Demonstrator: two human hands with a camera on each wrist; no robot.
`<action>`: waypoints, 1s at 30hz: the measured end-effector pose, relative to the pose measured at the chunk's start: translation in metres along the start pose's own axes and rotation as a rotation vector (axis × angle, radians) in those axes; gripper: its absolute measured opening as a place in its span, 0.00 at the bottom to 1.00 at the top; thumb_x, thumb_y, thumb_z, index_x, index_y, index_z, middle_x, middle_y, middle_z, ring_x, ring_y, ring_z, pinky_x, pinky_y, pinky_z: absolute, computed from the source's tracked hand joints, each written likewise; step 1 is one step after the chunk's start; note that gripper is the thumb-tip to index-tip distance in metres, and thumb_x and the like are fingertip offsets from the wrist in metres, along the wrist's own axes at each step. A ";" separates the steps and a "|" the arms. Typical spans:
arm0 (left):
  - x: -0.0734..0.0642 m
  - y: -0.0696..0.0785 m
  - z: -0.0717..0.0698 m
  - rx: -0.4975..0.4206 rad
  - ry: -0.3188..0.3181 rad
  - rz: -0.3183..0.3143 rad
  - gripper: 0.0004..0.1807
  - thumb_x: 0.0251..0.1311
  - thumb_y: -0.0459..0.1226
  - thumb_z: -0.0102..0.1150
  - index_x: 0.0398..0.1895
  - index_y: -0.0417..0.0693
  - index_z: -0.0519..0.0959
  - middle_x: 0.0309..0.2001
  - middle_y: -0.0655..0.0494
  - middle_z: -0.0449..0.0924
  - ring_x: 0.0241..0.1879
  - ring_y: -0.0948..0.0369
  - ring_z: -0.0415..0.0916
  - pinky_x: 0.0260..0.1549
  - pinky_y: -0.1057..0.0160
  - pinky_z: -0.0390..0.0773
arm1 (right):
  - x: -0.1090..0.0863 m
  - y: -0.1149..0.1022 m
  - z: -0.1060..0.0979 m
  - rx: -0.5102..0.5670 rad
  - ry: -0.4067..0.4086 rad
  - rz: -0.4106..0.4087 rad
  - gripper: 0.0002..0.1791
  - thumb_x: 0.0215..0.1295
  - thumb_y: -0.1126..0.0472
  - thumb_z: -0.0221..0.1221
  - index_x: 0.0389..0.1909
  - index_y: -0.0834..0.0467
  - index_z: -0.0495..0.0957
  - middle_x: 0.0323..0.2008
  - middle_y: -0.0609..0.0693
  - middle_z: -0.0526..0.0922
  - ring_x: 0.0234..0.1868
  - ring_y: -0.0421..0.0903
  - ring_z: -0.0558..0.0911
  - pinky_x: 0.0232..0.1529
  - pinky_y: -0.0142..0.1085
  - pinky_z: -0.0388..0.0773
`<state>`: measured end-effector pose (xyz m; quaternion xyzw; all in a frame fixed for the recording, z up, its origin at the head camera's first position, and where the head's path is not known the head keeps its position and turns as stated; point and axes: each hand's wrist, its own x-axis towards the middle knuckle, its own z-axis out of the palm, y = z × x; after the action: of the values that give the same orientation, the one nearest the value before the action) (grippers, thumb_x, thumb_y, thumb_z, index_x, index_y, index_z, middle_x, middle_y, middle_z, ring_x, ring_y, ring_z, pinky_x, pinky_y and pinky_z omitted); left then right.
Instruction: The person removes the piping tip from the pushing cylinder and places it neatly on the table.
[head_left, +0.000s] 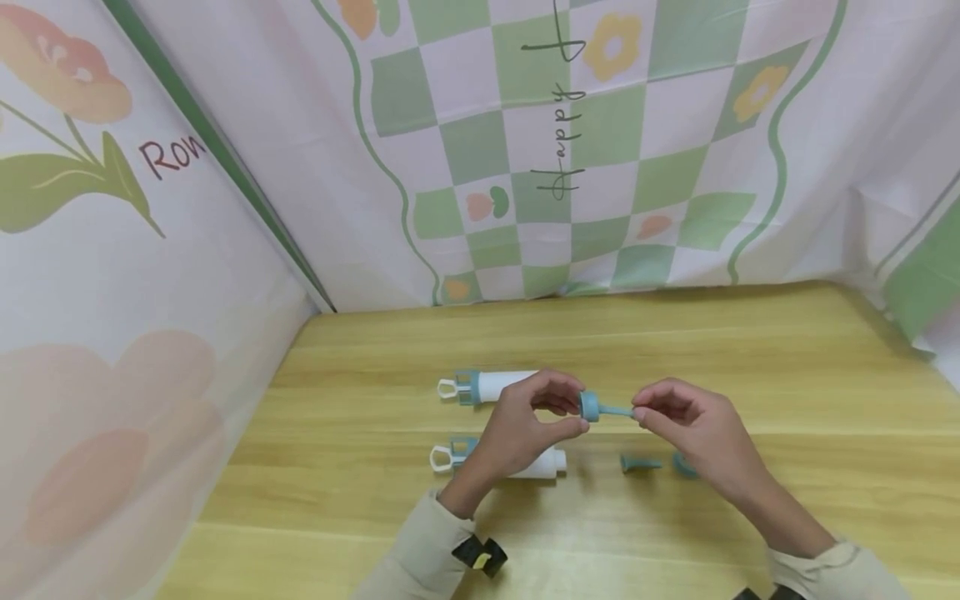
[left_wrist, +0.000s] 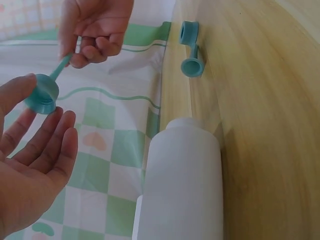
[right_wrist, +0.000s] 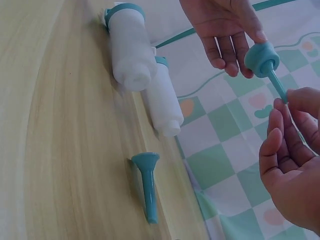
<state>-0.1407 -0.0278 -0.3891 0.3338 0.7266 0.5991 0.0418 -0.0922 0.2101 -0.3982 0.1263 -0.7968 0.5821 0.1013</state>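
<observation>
A teal screw cap (head_left: 589, 407) with a thin nozzle (head_left: 617, 411) is held above the table between both hands. The left hand (head_left: 513, 425) pinches the cap between thumb and fingers; its hollow threaded side shows in the left wrist view. At the nozzle's narrow tip, the right hand (head_left: 697, 429) pinches with thumb and fingertips. Below lies a separate teal funnel-shaped nozzle (right_wrist: 148, 187), with a teal ring-like cap (left_wrist: 189, 33) beside it, partly behind the right hand in the head view. Under the left arm is a white plunger tube (head_left: 542, 465) with its narrow neck uncovered.
A second white plunger tube (head_left: 504, 384) lies farther back, parallel to the first, partly behind the left hand. Both have teal collars and white loop handles (head_left: 442, 457) facing left. Patterned cloth (head_left: 540, 192) hangs along the back and left edges of the wooden table (head_left: 360, 358).
</observation>
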 end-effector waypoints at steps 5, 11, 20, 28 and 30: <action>0.000 -0.001 0.000 0.003 -0.001 -0.005 0.16 0.58 0.30 0.69 0.50 0.41 0.79 0.42 0.54 0.83 0.41 0.64 0.81 0.47 0.53 0.82 | 0.001 -0.001 -0.001 0.008 0.024 -0.013 0.05 0.66 0.71 0.63 0.41 0.67 0.80 0.35 0.52 0.85 0.35 0.41 0.84 0.37 0.29 0.82; -0.001 -0.003 0.000 0.008 0.009 -0.019 0.21 0.59 0.31 0.70 0.55 0.42 0.77 0.43 0.52 0.84 0.41 0.63 0.82 0.46 0.58 0.81 | 0.002 -0.002 0.000 -0.004 0.030 -0.019 0.05 0.66 0.72 0.63 0.41 0.66 0.81 0.36 0.52 0.85 0.34 0.41 0.84 0.36 0.30 0.82; -0.002 -0.006 -0.001 0.013 0.009 -0.012 0.17 0.59 0.31 0.70 0.51 0.38 0.79 0.42 0.52 0.85 0.41 0.63 0.82 0.46 0.62 0.81 | 0.005 -0.004 0.003 0.009 0.017 -0.025 0.06 0.65 0.72 0.64 0.41 0.67 0.80 0.37 0.57 0.84 0.34 0.42 0.84 0.34 0.30 0.82; -0.002 -0.006 0.001 0.009 0.007 -0.003 0.16 0.58 0.30 0.70 0.49 0.41 0.79 0.41 0.54 0.85 0.40 0.66 0.82 0.45 0.60 0.82 | 0.005 -0.004 0.005 0.023 0.010 -0.013 0.06 0.65 0.71 0.64 0.41 0.67 0.80 0.37 0.56 0.84 0.33 0.43 0.84 0.33 0.32 0.82; -0.002 -0.007 0.001 0.007 0.008 -0.002 0.16 0.58 0.30 0.70 0.49 0.41 0.79 0.41 0.54 0.85 0.40 0.66 0.82 0.45 0.60 0.82 | 0.005 -0.004 0.006 0.028 0.008 -0.009 0.06 0.65 0.71 0.64 0.41 0.66 0.80 0.37 0.58 0.84 0.33 0.43 0.84 0.34 0.33 0.83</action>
<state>-0.1415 -0.0284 -0.3964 0.3310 0.7291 0.5979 0.0384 -0.0960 0.2029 -0.3953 0.1290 -0.7877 0.5932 0.1055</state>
